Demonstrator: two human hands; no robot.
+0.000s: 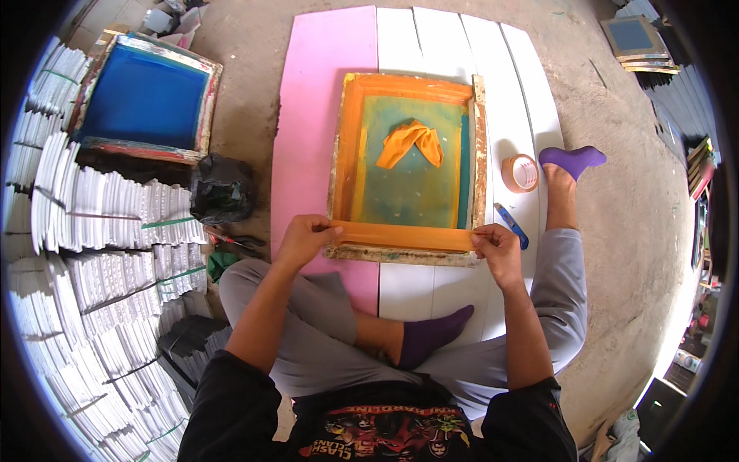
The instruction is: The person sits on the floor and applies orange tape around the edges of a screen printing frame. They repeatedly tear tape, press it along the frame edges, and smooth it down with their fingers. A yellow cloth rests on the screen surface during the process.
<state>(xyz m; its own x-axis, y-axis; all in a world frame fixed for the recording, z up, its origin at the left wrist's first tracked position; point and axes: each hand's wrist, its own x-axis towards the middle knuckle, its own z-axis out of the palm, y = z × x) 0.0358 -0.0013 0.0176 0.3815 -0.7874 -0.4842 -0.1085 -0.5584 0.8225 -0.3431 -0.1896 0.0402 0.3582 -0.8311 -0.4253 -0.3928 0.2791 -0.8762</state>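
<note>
A wooden screen printing frame [479, 146] with greenish mesh lies on the pink and white boards before me. A strip of orange-brown packing tape [404, 236] is stretched across its near end. My left hand [305, 240] pinches the strip's left end, and my right hand [497, 252] pinches the right end. Both hands are closed at the frame's near corners. On the mesh rests a crumpled piece of orange tape [408, 145], folded into an arch. To the right are a roll of packing tape [519, 173] and a blue utility knife [511, 225].
A second frame with blue mesh [146, 92] stands at the far left, above tied stacks of white paper [115, 200]. Beside them are a black plastic bag [222, 189] and pliers [239, 242]. My purple-socked feet [435, 336] flank the boards. More frames [637, 38] lie at the far right.
</note>
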